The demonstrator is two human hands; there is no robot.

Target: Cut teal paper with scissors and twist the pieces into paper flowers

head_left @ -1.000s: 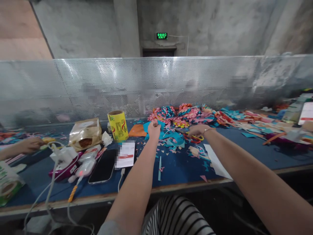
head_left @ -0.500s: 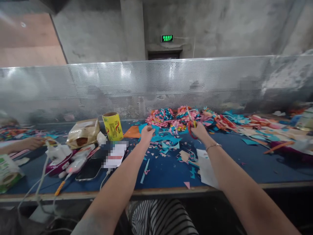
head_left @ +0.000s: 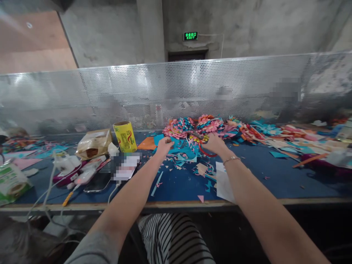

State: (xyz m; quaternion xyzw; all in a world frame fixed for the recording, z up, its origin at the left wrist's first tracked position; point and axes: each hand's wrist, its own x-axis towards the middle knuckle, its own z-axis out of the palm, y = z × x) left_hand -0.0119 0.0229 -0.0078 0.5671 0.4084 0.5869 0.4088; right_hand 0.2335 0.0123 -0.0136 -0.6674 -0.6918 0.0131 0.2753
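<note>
My right hand (head_left: pixel 216 144) is closed around the red handle of a pair of scissors (head_left: pixel 202 147), whose blades point left over the coloured paper. Left of it, my left hand (head_left: pixel 165 143) is closed in a pinch on a piece of blue paper (head_left: pixel 173 141). Blue scraps (head_left: pixel 184 157) lie below and between the two hands. Just behind them are heaps of pink, blue and orange cut paper pieces (head_left: pixel 178 128). A white sheet (head_left: pixel 223 183) lies partly under my right forearm.
On the left stand a yellow printed roll (head_left: pixel 125 136), a brown paper bag (head_left: pixel 95 143), a phone (head_left: pixel 99 182) and a purple power strip (head_left: pixel 66 176) with cables. More paper strips (head_left: pixel 291 137) spread to the right. A perforated metal screen (head_left: pixel 148 95) closes the table's back.
The scissors have swung from pointing upward to pointing left and lower, toward my left hand. My right hand has shifted left. A co-worker's hand at the far left has gone out of view.
</note>
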